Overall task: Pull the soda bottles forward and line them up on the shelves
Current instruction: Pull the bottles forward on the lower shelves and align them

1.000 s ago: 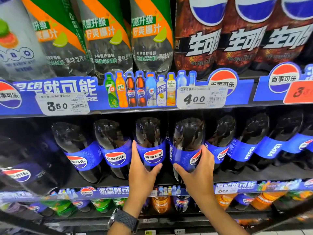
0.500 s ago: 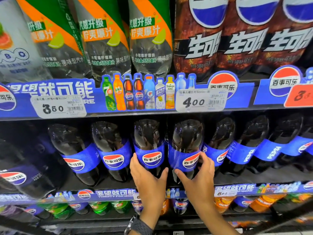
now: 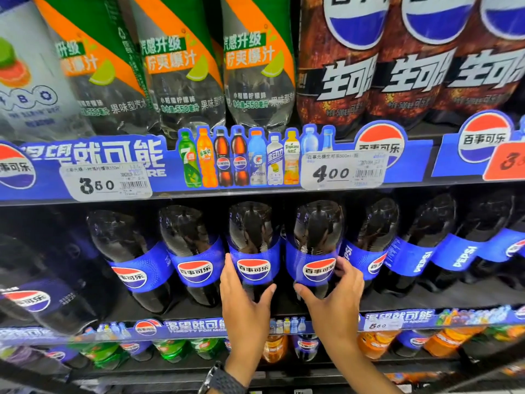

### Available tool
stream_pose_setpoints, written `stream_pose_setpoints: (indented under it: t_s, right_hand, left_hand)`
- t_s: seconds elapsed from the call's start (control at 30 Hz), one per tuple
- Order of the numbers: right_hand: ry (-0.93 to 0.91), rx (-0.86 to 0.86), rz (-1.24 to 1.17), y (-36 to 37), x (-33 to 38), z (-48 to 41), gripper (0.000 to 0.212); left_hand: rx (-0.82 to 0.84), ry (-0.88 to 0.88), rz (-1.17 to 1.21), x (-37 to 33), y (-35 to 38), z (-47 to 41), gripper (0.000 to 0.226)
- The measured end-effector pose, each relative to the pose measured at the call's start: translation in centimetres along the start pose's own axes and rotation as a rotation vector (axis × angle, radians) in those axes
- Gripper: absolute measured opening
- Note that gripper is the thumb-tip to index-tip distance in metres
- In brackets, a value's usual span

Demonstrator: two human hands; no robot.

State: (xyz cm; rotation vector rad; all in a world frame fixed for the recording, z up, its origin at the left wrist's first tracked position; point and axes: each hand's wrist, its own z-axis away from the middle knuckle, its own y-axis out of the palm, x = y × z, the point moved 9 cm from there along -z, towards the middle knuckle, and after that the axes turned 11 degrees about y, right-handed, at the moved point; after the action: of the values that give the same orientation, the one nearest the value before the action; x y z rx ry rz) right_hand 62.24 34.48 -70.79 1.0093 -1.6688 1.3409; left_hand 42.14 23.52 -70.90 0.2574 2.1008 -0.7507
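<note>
Middle shelf (image 3: 397, 298), cola row, listed left to right. Two blue-labelled cola bottles (image 3: 133, 260) stand untouched at the left, logos facing out. Left hand (image 3: 244, 302), wristwatch (image 3: 224, 379) below it, wraps the lower body of the third cola bottle (image 3: 253, 251), thumb on the near right side, fingers round the left. Right hand (image 3: 335, 297) cups the fourth cola bottle (image 3: 316, 251) just beside it, thumb at the label's lower left, fingers (image 3: 345, 265) round the right flank. Both held bottles show centred logos. Further right, the remaining bottles (image 3: 420, 245) sit with labels twisted sideways. Step in hand, by judgement: seating and facing the two middle bottles at the shelf front. Next move likely calls for releasing these and shifting right to turn the skewed labels outward.
</note>
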Motion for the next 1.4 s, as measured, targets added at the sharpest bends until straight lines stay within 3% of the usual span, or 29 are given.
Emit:
stream_pose_setpoints:
  t_s: [0.23, 0.4, 0.6, 0.77, 0.83, 0.93, 1.0, 1.2, 1.33, 1.4]
  right_hand:
    - [-0.005, 0.016, -0.011, 0.0, 0.0, 0.1, 0.091]
    - [-0.004, 0.05, 0.055, 0.3, -0.3, 0.7, 0.089]
    - [0.042, -0.04, 0.09, 0.1, 0.0, 1.2, 0.084]
    - [0.063, 0.063, 0.018, -0.1, -0.6, 0.7, 0.083]
    - [0.053, 0.081, -0.039, -1.2, -0.9, 0.5, 0.072]
    - [0.005, 0.041, -0.084, -3.9, -1.5, -0.3, 0.036]
    - [-0.012, 0.007, -0.092, -6.2, -2.1, -1.3, 0.024]
    - [-0.022, -0.175, -0.051, -13.8, -4.7, -6.5, 0.038]
    - [0.102, 0.022, -0.062, -14.8, -7.9, -10.1, 0.065]
    - [0.061, 0.132, -0.036, -14.3, -8.0, -10.7, 0.076]
  left_hand:
    - [0.059, -0.058, 0.096, 0.0, 0.1, 0.6, 0.104]
    - [0.115, -0.023, 0.038, 0.6, -1.2, 1.4, 0.094]
    - [0.182, 0.003, 0.065, 0.1, -1.7, 2.0, 0.071]
    - [0.27, 0.099, 0.105, -2.0, -0.3, 2.8, 0.05]
    - [0.333, 0.128, 0.124, -3.2, 1.0, 3.3, 0.047]
    - [0.409, 0.192, 0.156, -5.1, 3.3, 4.3, 0.042]
    - [0.477, 0.18, 0.16, -6.3, 5.3, 5.5, 0.044]
    - [0.442, 0.135, 0.215, -10.1, 11.4, 7.7, 0.075]
    - [0.299, 0.12, 0.152, -12.7, 14.3, 8.0, 0.094]
    - [0.222, 0.087, 0.117, -13.2, 15.2, 7.8, 0.099]
